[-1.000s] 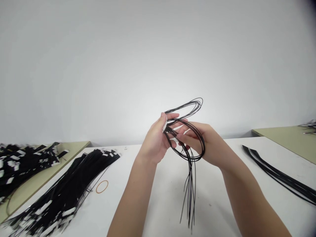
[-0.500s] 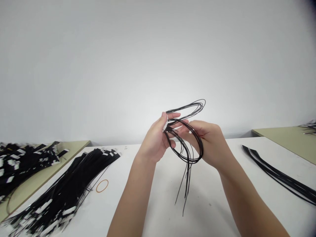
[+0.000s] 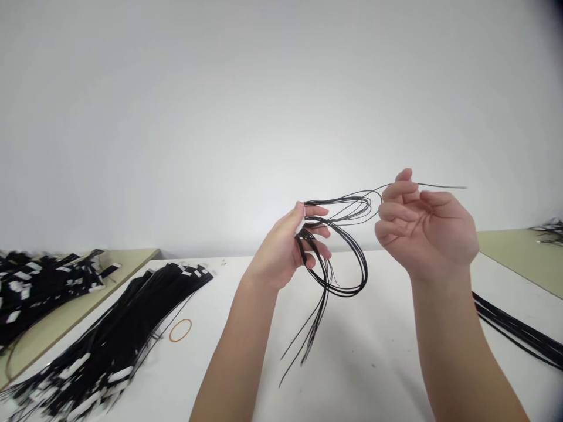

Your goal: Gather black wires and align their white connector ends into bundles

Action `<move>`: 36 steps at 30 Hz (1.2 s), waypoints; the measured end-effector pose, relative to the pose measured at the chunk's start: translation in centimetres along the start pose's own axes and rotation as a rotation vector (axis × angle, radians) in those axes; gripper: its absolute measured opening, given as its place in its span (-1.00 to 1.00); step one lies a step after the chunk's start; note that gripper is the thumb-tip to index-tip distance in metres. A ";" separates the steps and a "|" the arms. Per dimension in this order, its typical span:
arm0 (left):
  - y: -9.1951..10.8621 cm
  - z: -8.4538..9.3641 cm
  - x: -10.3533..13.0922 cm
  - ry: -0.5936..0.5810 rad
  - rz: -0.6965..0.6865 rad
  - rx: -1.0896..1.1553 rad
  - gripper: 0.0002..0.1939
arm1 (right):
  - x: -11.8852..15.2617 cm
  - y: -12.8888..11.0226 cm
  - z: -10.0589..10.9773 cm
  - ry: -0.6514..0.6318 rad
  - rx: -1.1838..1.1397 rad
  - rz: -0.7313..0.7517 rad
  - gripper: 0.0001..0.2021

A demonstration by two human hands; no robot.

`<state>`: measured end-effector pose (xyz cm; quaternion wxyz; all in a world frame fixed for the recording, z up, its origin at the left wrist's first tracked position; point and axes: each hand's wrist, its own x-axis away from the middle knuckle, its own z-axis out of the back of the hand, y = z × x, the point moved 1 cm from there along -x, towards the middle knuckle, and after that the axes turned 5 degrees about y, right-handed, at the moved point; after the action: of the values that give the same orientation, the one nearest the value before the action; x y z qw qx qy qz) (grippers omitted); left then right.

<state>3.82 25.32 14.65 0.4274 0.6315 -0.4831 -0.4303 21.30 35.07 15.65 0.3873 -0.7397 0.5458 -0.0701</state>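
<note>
Near the centre, my left hand (image 3: 281, 249) pinches a white label (image 3: 300, 224) on a looped bundle of thin black cables (image 3: 363, 261). The loops spread to the right past its fingers, and loose cable ends hang below. My right hand (image 3: 424, 225) is raised to the right of the bundle, palm showing and fingers curled. One thin black strand runs from the loops behind its fingers and sticks out to the right. Whether the fingers grip that strand is hard to make out.
On the white table (image 3: 343, 375) at the left lie a pile of black cables (image 3: 127, 328) with white labels and an orange rubber band (image 3: 180, 330). Another labelled pile (image 3: 44, 287) is farther left. More black cables (image 3: 519, 328) lie at the right, partly behind my right arm.
My right hand has moved up and right, away from the bundle, and turned its palm to view. A single strand now extends toward it. The hanging ends have swung left.
</note>
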 end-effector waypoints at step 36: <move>-0.1 -0.2 0.1 -0.115 0.089 -0.018 -0.47 | 3.0 2.1 -2.8 0.019 1.185 0.627 -0.94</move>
<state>4.01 25.30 14.59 0.4233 0.5799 -0.5305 -0.4506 19.43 30.87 15.26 0.7252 -0.2079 0.6076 -0.2485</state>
